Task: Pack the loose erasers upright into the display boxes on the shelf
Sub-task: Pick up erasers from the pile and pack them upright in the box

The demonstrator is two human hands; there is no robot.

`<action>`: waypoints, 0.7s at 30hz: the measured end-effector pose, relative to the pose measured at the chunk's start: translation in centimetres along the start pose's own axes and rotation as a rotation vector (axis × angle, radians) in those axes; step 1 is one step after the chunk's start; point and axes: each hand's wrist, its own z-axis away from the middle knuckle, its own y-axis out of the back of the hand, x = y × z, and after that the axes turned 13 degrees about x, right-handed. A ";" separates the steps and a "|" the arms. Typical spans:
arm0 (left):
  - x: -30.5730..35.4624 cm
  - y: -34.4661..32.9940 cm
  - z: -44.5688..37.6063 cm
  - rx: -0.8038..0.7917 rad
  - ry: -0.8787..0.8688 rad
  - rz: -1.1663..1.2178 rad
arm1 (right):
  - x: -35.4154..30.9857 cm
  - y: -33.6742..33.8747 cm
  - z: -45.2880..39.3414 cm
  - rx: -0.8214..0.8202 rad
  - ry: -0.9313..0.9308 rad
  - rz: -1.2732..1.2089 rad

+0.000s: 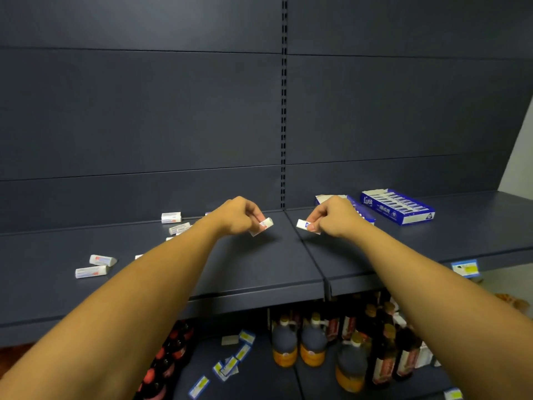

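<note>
I'm standing at a shop aisle here: dark metal gondola shelving, a plain back panel split by a slotted upright, the sort that takes clip-in shelves. Along the front lip of the shelf sits a blue and yellow price tag, and more tags lie scattered on the lower deck beside rows of bottles lined up like stock. On top, a blue display box of erasers and loose wrapped erasers, so this is retail stock.
</note>
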 end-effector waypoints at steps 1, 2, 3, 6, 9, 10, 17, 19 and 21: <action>0.5 -0.5 -0.4 -0.021 -0.010 0.008 | 0.6 0.3 -0.3 0.006 -0.012 -0.002; 1.1 -0.9 -0.8 -0.042 -0.023 0.017 | 1.2 0.6 -0.6 0.014 -0.024 -0.004; 1.5 -1.4 -1.3 -0.060 -0.035 0.023 | 1.7 0.9 -1.1 0.023 -0.032 -0.007; 2.5 -2.8 -3.2 -0.077 -0.064 0.004 | 3.4 1.5 -2.4 0.050 -0.052 0.000; 3.0 -4.6 -5.5 -0.076 -0.088 -0.038 | 5.1 2.0 -4.1 0.050 -0.059 0.023; 3.2 -5.0 -6.3 -0.078 -0.096 -0.044 | 5.6 2.1 -4.6 0.048 -0.058 0.031; 3.8 -6.9 -11.5 -0.057 -0.096 0.001 | 8.0 3.2 -9.2 0.052 -0.032 0.052; 4.2 -7.3 -12.4 -0.041 -0.096 0.003 | 8.7 3.2 -10.2 0.043 -0.022 0.054; 4.7 -7.7 -13.2 -0.032 -0.096 0.017 | 9.4 3.2 -11.0 0.021 -0.014 0.052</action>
